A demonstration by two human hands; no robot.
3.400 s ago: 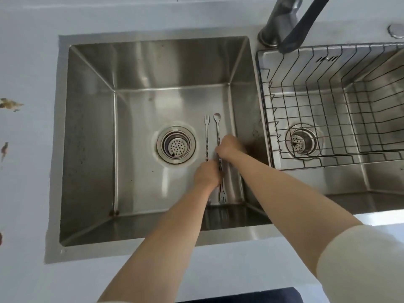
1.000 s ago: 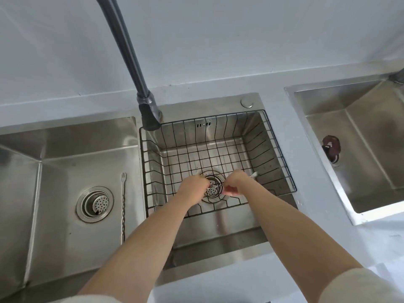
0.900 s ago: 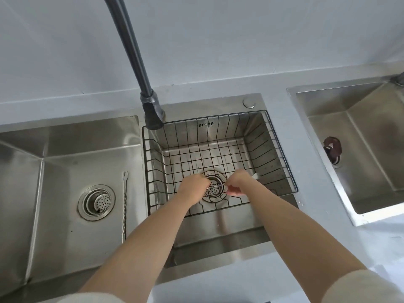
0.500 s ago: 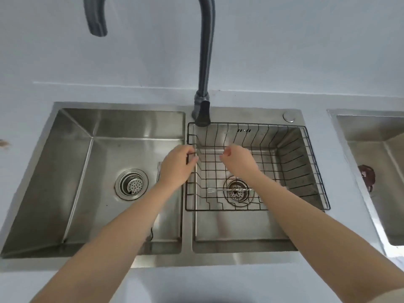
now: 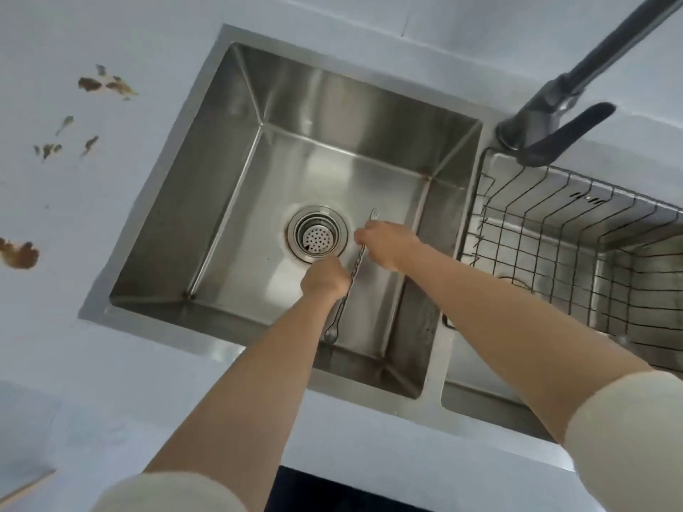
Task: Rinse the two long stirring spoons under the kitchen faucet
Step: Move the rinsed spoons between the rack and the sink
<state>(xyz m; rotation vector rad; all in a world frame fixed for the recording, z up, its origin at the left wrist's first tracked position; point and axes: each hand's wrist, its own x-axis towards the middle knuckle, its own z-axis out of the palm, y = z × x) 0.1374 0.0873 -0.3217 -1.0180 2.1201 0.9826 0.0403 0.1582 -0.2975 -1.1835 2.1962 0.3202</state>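
Note:
One long twisted stirring spoon lies slanted on the floor of the left sink basin, its fork end toward the back and its small bowl toward me. My right hand pinches the shaft near the fork end. My left hand is closed on the shaft's middle, beside the drain strainer. The second spoon is not visible; my right arm covers part of the right basin. The dark faucet stands at the back right, its spout over the basket's corner, and I see no water running.
A black wire basket sits in the right basin. Brown stains mark the pale counter left of the sink. A pale flat object lies at the lower left edge.
The view swung from the right basin to the left one. Both hands left the wire basket, where one spoon stayed, and came down onto the spoon in the left basin.

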